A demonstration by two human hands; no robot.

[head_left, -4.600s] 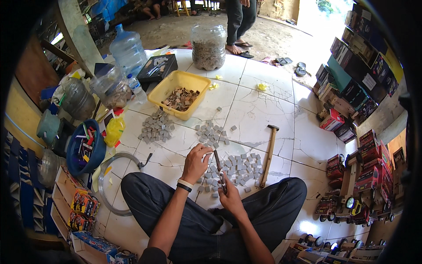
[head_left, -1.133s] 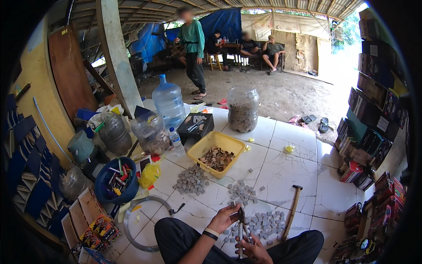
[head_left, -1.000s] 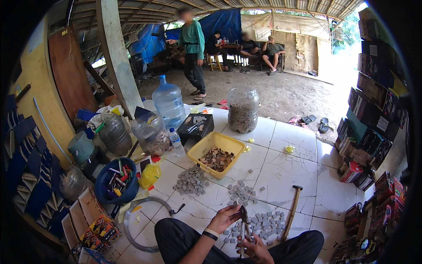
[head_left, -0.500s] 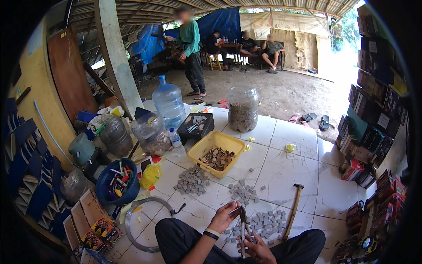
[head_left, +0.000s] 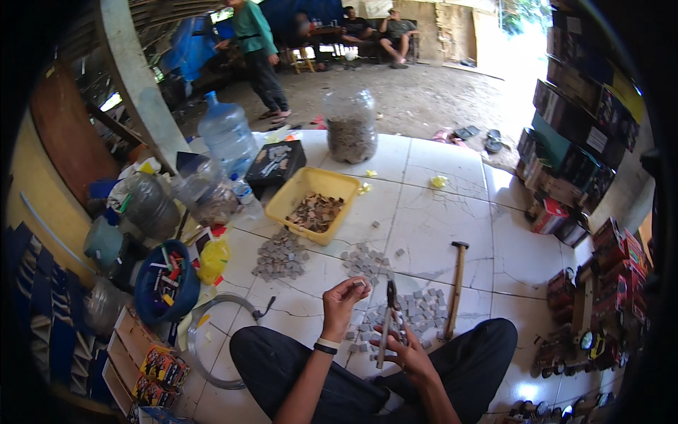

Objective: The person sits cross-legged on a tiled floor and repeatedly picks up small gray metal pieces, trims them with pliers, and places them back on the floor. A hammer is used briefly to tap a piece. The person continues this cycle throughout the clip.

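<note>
My left hand (head_left: pixel 340 305) is raised over my lap, its fingertips pinching a small grey square piece (head_left: pixel 359 283). Beside it, my right hand (head_left: pixel 409 355) grips the handles of a pair of pliers (head_left: pixel 392 304), whose dark jaws point up and away from me. The piece and the jaws are apart. Below and beyond the pliers lies a spread of small grey squares (head_left: pixel 426 309) on the white tiles. Two further heaps, a middle one (head_left: pixel 365 260) and a left one (head_left: pixel 280 256), lie farther off. Behind them stands a yellow basin (head_left: pixel 337 185) with brownish chips inside.
A hammer (head_left: pixel 456 290) lies right of the squares. On the left are a wire coil (head_left: pixel 193 339), a blue tub (head_left: pixel 141 300) of colourful odds and ends, and large plastic bottles (head_left: pixel 229 131). Stacked boxes (head_left: pixel 586 134) line the right. A person (head_left: pixel 258 42) stands beyond the tiles; others sit behind.
My left hand has drawn away leftward from the pliers' jaws with the small piece. The pliers stay in my right hand, their handles spread wider. The whole view has shifted.
</note>
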